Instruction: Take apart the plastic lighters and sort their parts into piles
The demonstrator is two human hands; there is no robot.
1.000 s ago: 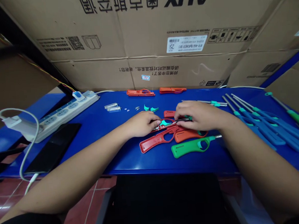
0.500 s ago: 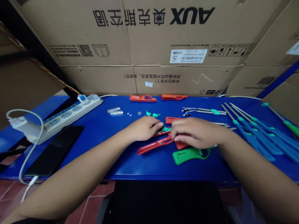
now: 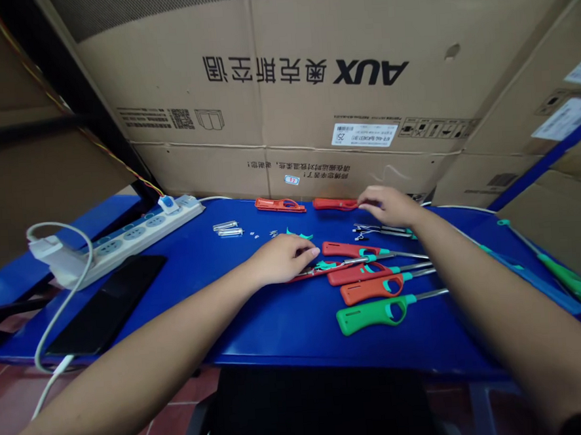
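Note:
My left hand [image 3: 280, 259] is closed over an opened red gas lighter [image 3: 301, 276], which lies on the blue table. Part of a turquoise trigger [image 3: 325, 265] and a metal tube [image 3: 357, 261] show beyond my fingers; the rest is hidden. At the back, my right hand [image 3: 388, 206] pinches the loop end of a red lighter shell half [image 3: 335, 203]. An orange-red shell half [image 3: 280, 205] lies to its left. Assembled lighters lie between my arms: a red one [image 3: 349, 248], another red one [image 3: 346, 276], an orange one [image 3: 366, 291] and a green one [image 3: 368, 316].
Clear cylinders [image 3: 230, 233], small metal bits and turquoise pieces [image 3: 299, 235] lie behind my left hand. Wired metal tubes [image 3: 392, 229] lie near my right wrist. Blue lighters [image 3: 545, 280] and a green lighter [image 3: 580, 285] are at right. A power strip [image 3: 134, 233] and phone [image 3: 109, 304] are at left; a cardboard box [image 3: 293, 99] stands behind.
My right hand has carried the red shell half from beside my left hand to the back of the table, where an orange-red shell lay. My left hand stays on the opened lighter.

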